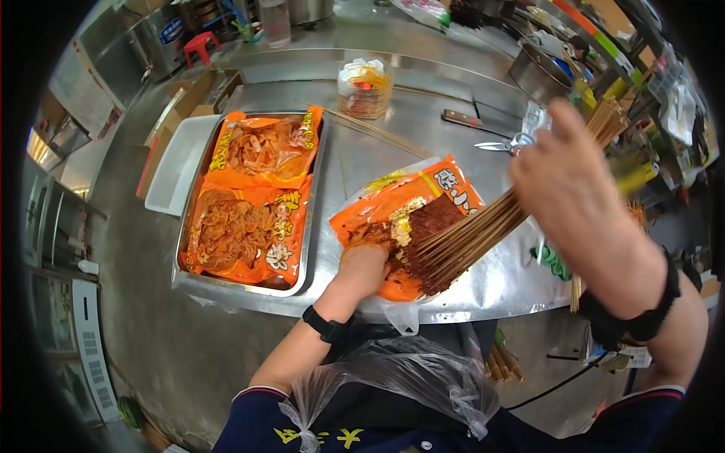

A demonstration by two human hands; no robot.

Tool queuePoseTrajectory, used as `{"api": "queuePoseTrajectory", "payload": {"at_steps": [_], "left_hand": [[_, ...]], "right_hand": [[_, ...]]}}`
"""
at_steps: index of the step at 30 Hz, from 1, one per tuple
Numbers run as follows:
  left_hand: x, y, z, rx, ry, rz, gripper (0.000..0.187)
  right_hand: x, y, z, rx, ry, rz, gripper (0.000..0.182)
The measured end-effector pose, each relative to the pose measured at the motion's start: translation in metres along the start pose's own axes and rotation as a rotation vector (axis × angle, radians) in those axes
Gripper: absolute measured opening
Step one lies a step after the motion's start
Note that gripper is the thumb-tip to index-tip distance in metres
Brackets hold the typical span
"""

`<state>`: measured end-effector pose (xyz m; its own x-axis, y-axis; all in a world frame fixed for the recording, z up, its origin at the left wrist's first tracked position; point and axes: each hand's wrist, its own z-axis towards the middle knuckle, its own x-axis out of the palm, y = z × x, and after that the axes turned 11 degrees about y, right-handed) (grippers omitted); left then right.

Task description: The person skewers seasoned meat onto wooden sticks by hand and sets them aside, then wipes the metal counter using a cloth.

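On the steel table lies an orange printed bag (404, 189) with dark red, sauced food and a pale yellow patch on it. A bundle of thin wooden skewers (476, 234) slants across it, its lower ends against the red food. My right hand (563, 170), blurred by motion, is wrapped round the bundle's upper part. My left hand (364, 266), with a black wristband, is closed at the bag's left side; its fingertips are hidden in the food. Left of the bag, a metal tray (308, 249) holds two orange packs (260, 151) of reddish sliced food.
A white bin (177, 170) stands beside the tray. Behind are a clear container (364, 94), loose skewers (377, 134), a knife (462, 118) and scissors (502, 145). A green coil (553, 262) lies near the table's right edge. Pots and shelves crowd the upper right.
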<state>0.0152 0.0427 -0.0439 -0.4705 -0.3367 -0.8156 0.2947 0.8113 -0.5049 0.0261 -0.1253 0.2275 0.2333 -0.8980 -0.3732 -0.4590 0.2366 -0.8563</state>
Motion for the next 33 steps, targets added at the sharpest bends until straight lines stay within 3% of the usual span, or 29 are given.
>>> {"api": "queuePoseTrajectory", "payload": {"at_steps": [1, 3, 4, 5, 7, 9, 10, 11, 15, 17, 19, 21, 25, 27, 29, 31, 33], "left_hand": [[0.002, 0.003, 0.002, 0.008, -0.017, -0.004, 0.018], [0.005, 0.005, 0.003, 0.033, -0.023, -0.001, 0.022], [0.005, 0.006, 0.003, 0.031, -0.030, 0.005, 0.022], [0.004, 0.006, 0.004, 0.033, -0.041, 0.014, 0.022], [0.001, 0.001, 0.004, 0.019, -0.036, 0.014, 0.023], [0.005, 0.002, 0.005, 0.130, -0.154, -0.024, 0.023], [0.004, 0.002, 0.004, 0.111, -0.118, -0.019, 0.023], [0.002, -0.001, 0.002, 0.086, -0.085, -0.010, 0.022], [-0.002, -0.003, 0.001, 0.049, -0.028, 0.058, 0.019], [0.003, -0.001, 0.004, 0.135, -0.109, -0.010, 0.019], [0.000, -0.004, 0.001, 0.243, -0.255, -0.101, 0.017], [0.010, 0.005, 0.007, 0.313, -0.250, -0.078, 0.016], [-0.007, -0.008, 0.001, 0.134, -0.087, 0.077, 0.019], [-0.009, -0.010, 0.000, 0.097, -0.053, 0.041, 0.022], [0.000, -0.001, 0.007, 0.286, -0.216, -0.030, 0.024], [0.001, 0.001, 0.007, 0.187, -0.160, 0.036, 0.025], [-0.003, -0.001, 0.003, 0.088, -0.059, 0.056, 0.025]], "right_hand": [[-0.001, -0.013, -0.007, 0.092, -0.015, -0.059, 0.002], [-0.003, -0.038, -0.027, 0.221, -0.267, 0.145, 0.008], [-0.002, -0.050, -0.037, 0.151, -0.303, 0.347, 0.019], [-0.001, -0.055, -0.044, 0.104, -0.205, 0.574, 0.027], [0.005, -0.066, -0.046, -0.158, -0.291, 1.097, 0.020], [0.010, -0.063, -0.046, -0.146, -0.418, 1.189, 0.013], [0.011, -0.058, -0.043, -0.119, -0.475, 1.213, 0.013], [0.016, -0.052, -0.044, 0.043, -0.508, 1.238, 0.012], [0.008, -0.021, -0.034, 0.208, -0.743, 1.044, 0.016], [0.005, -0.006, -0.026, 0.219, -0.902, 1.165, 0.018], [0.001, 0.007, -0.015, 0.211, -1.129, 1.224, 0.010], [-0.003, 0.010, -0.016, 0.216, -1.157, 1.280, 0.012], [0.009, -0.007, -0.003, 0.265, -1.358, 1.441, 0.015], [0.013, -0.020, -0.007, 0.282, -1.364, 1.561, 0.016], [0.005, -0.031, -0.020, 0.334, -1.196, 1.640, 0.019], [-0.002, -0.018, -0.015, 0.230, -1.104, 1.704, 0.018], [-0.010, 0.000, -0.004, 0.282, -1.011, 1.927, 0.021]]}}
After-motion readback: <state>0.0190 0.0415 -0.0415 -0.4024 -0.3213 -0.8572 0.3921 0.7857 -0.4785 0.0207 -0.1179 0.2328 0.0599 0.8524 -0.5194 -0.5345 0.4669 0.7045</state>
